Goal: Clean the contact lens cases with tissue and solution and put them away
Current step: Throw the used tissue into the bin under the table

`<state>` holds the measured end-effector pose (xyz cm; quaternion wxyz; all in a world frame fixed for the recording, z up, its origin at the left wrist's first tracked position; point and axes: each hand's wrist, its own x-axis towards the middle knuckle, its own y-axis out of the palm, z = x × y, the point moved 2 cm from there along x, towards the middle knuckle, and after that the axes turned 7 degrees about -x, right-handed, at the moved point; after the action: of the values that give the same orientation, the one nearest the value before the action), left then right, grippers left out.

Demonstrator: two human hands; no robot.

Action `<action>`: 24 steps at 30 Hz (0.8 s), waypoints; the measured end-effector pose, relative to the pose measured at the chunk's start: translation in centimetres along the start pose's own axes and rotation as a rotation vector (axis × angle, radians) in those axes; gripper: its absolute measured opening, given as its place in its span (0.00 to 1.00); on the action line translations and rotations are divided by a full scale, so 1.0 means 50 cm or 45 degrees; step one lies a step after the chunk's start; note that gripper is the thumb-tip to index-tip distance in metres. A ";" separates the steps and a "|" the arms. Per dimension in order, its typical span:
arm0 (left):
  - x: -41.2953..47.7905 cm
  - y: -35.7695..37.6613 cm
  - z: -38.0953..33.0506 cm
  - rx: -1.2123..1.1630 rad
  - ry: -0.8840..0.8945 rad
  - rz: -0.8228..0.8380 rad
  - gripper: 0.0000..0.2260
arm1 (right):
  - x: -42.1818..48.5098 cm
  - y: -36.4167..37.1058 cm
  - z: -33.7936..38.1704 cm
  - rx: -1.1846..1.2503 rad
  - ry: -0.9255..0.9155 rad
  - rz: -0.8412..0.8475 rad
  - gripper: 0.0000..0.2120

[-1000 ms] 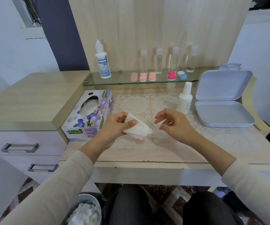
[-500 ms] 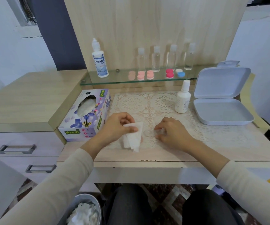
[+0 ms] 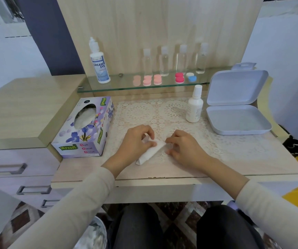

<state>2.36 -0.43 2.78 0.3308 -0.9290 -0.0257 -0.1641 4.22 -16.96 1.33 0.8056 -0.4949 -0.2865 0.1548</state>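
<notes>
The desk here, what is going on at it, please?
A person sits at the desk. Their left hand pinches a folded tissue over the lace mat. The right hand is close beside it, curled on something too small to tell. Coloured lens cases sit on the glass shelf; the pale box is open.

Pale desk [image 3: 252, 164], lace mat [image 3: 162, 112] at its centre. On the mat: folded tissue [image 3: 150, 153] at 6 o'clock, white bottle [image 3: 194, 106] at 2. Mysoft tissue box [image 3: 83, 130] at 9, open plastic box [image 3: 238, 119] at 3. Glass shelf [image 3: 123, 85] at 12: Dream Eye solution bottle [image 3: 99, 63], four clear bottles [image 3: 164, 62], coloured lens cases [image 3: 147, 80].
</notes>
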 end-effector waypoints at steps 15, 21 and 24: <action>-0.048 0.017 0.028 0.139 0.446 -0.069 0.08 | -0.014 0.027 -0.006 0.055 -0.003 -0.130 0.11; -0.047 0.023 0.051 0.224 0.475 -0.061 0.13 | -0.015 0.031 -0.011 0.053 -0.014 -0.160 0.12; -0.043 0.025 0.053 0.228 0.496 -0.016 0.13 | -0.014 0.030 -0.010 0.050 -0.032 -0.186 0.12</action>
<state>1.28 0.37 -0.58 0.4097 -0.8463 0.0186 -0.3398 4.01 -17.00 -0.41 0.8206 -0.4548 -0.3291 0.1074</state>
